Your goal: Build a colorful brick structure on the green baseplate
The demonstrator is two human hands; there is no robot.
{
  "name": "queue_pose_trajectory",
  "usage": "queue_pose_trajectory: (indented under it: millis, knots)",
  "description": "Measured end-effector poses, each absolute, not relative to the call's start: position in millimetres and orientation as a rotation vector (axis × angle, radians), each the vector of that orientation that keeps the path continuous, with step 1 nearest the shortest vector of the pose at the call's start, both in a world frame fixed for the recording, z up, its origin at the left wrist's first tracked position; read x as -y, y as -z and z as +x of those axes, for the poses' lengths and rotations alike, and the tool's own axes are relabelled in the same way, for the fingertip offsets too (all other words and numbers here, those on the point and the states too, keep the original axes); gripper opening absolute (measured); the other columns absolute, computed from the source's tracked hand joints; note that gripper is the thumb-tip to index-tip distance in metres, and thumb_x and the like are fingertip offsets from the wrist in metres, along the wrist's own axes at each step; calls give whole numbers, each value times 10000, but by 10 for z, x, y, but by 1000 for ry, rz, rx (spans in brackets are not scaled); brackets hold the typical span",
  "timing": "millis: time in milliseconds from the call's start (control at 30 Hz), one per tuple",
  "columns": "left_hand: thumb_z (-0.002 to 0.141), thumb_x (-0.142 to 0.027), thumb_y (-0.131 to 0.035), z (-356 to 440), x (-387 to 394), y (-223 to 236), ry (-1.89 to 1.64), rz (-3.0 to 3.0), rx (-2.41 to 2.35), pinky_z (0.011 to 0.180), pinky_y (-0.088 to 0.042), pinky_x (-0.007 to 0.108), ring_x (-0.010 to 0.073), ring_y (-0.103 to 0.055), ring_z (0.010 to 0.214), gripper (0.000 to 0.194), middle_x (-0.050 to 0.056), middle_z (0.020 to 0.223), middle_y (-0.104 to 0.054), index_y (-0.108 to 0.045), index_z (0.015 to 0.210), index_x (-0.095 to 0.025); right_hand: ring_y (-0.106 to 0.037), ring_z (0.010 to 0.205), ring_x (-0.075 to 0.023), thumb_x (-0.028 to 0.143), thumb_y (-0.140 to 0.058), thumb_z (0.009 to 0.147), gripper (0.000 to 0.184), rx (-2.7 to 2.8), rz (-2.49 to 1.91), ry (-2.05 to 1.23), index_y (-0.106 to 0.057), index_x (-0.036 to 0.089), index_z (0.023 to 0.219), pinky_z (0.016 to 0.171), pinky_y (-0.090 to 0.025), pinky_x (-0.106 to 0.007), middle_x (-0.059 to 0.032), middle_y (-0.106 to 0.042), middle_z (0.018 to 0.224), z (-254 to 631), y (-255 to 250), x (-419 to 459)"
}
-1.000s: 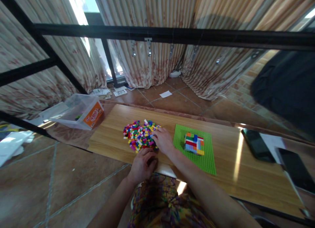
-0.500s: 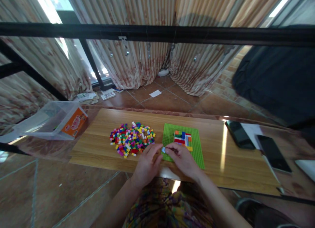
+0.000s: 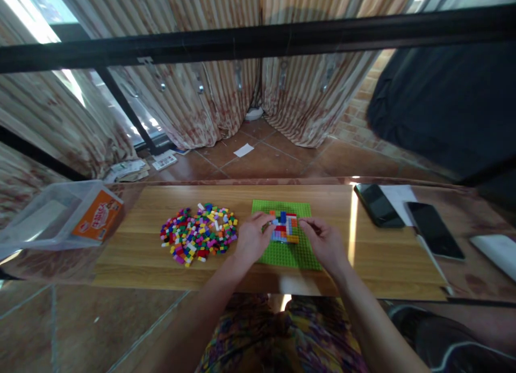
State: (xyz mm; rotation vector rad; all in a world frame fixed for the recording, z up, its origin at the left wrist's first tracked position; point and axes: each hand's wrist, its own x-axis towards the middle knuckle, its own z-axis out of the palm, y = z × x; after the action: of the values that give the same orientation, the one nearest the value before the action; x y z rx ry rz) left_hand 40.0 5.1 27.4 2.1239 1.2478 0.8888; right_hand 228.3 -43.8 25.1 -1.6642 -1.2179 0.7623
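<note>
A green studded baseplate (image 3: pixel 292 257) lies in front of me with a low build of coloured toy bricks (image 3: pixel 284 228) on it, in red, blue, white, orange and yellow. At the left side of this build, my left hand (image 3: pixel 255 237) has thumb and forefinger closed about a small light-blue brick (image 3: pixel 275 221). My right hand (image 3: pixel 325 245) is at the build's right side, its thumb and forefinger pinched together near the orange bricks. Whatever lies between those right fingertips is too small to make out. Left of the baseplate is a loose pile of small bricks (image 3: pixel 197 236).
A wooden board (image 3: pixel 133 255) bears the bricks and baseplate. At the left stands a clear plastic box (image 3: pixel 52 214) with an orange label. Two dark phones, one a black phone (image 3: pixel 435 230), lie at the right beside white paper (image 3: pixel 399 198). A dark rail (image 3: pixel 258 40) crosses above.
My hands, which were together at the baseplate's near left edge with a light-blue brick, have parted to either side of the build. The view has shifted and tilted slightly.
</note>
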Motion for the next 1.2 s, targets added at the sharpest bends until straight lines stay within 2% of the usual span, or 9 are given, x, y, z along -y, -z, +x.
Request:
queue_pose_trajectory:
  millis: [167, 533, 800, 967, 1200]
  knots:
    - [827, -194, -641, 509, -161, -155, -901, 2182, -1309, 873, -529, 338, 183, -644, 920, 162, 51, 990, -694, -710, 974, -202, -655, 779, -211, 484, -580, 812, 343, 1196, -1696, -750, -716, 177, 880, 716, -494, -331, -68, -726, 846, 2439, -151, 426]
    - [845, -150, -593, 571, -146, -201, -782, 2308, -1334, 843, -514, 315, 175, -637, 887, 208, 34, 952, -702, -679, 1023, -214, -651, 784, -203, 439, -568, 815, 309, 1237, -1664, -744, -710, 171, 873, 756, -501, -341, -73, -726, 862, 2364, -181, 269]
    - [893, -253, -549, 556, -91, -227, -686, 2497, -1482, 842, -478, 353, 202, -593, 895, 183, 52, 957, -647, -658, 1035, -213, -650, 777, -194, 412, -556, 810, 291, 1284, -1667, -772, -711, 176, 881, 742, -508, -329, -67, -724, 874, 2269, -229, 170]
    - [896, -255, -542, 549, -75, -207, -683, 2538, -1501, 850, -456, 370, 214, -567, 930, 198, 64, 1008, -634, -647, 1058, -209, -651, 774, -191, 411, -553, 806, 272, 1309, -1667, -787, -711, 196, 861, 742, -512, -327, -52, -731, 860, 2260, -230, 170]
    - [914, -285, -522, 607, -50, -204, -700, 2520, -1536, 812, -432, 380, 226, -531, 916, 228, 72, 975, -613, -651, 1095, -234, -648, 761, -193, 410, -553, 806, 278, 1312, -1679, -770, -712, 193, 875, 733, -515, -332, -61, -729, 861, 2270, -196, 139]
